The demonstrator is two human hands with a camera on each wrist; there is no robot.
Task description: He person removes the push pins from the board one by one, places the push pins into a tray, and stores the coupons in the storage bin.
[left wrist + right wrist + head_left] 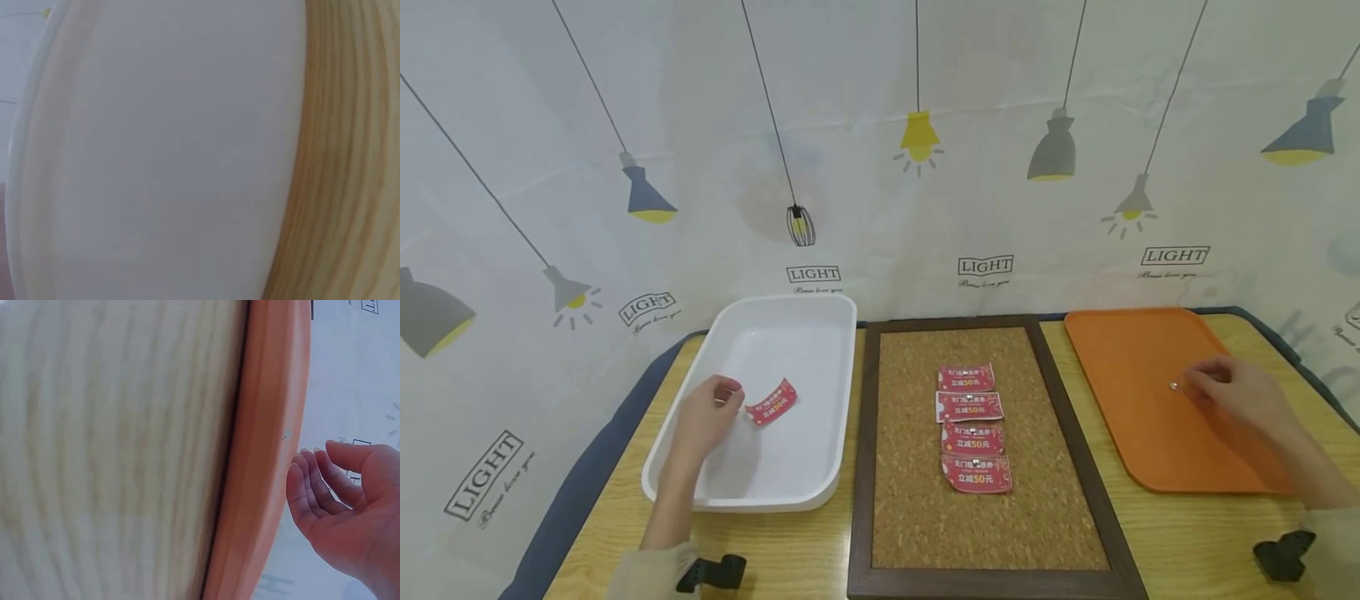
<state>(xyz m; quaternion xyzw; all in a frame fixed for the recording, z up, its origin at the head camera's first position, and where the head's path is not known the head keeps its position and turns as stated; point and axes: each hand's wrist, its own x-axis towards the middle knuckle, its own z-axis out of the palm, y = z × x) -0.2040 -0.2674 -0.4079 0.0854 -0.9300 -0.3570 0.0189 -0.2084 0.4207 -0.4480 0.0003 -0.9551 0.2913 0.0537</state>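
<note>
Over the white tray (737, 492), my left hand (711, 412) has loosely bent fingers, their tips right at the near end of a red paper coupon (772, 403). That coupon is slightly curled and printed with white and yellow characters. My right hand (1243, 400) hovers over the orange tray (1120, 375), fingers curved. Just beyond its fingertips is a small silver pushpin (1174, 386). In the right wrist view, the right hand (340, 506) shows nothing between thumb and fingers. The left wrist view shows the tray wall (175, 150), with the left hand's fingers out of sight.
Between the trays lies a cork board (910, 500) in a dark brown frame. Several matching coupons (976, 475) are fixed on it in a column, each with a silver pin. Wood-grain table (790, 550) shows around them. A lamp-patterned cloth (865, 167) hangs behind.
</note>
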